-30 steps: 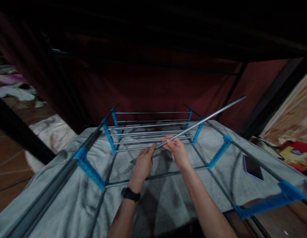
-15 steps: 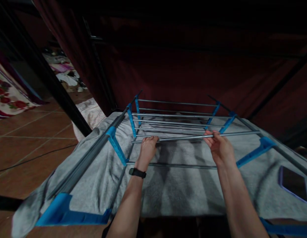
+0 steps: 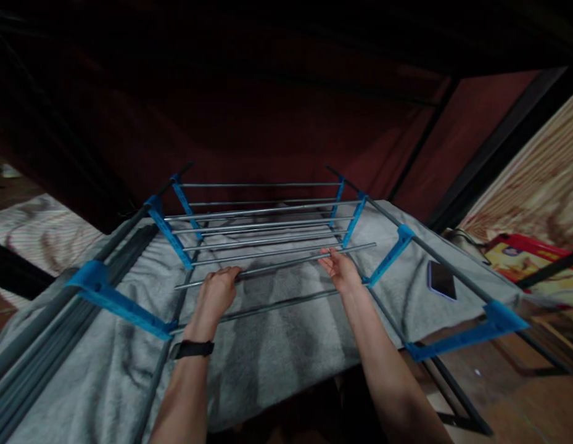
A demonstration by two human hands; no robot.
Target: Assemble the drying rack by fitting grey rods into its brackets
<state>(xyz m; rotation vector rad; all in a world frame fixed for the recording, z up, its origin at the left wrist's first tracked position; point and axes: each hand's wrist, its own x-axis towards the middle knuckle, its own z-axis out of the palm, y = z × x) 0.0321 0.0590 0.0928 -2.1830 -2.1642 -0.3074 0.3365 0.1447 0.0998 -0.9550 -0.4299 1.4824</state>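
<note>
A loose grey metal rod (image 3: 281, 266) slants across the frame of a rack, its right end higher than its left. My left hand (image 3: 218, 295), with a black band on the wrist, grips it from above near the left end. With its palm partly turned up, my right hand (image 3: 340, 270) holds the rod between thumb and fingers, close to the right end. Both rod ends are apart from the blue plastic brackets, the left bracket (image 3: 124, 308) and the right bracket (image 3: 388, 254). Farther back, several crossbars (image 3: 263, 227) span between blue brackets.
The rack lies on a grey blanket (image 3: 277, 351). Several loose rods (image 3: 68, 333) lie along the left side. A phone (image 3: 442, 281) rests right of the rack. Beyond the blanket's right edge is a red and yellow box (image 3: 527, 265). A dark red curtain (image 3: 249, 123) hangs behind.
The view has swung to the right, so the rack and hands appear farther left. Both hands still hold the rod, whose right end no longer overlaps the right side rail in view.
</note>
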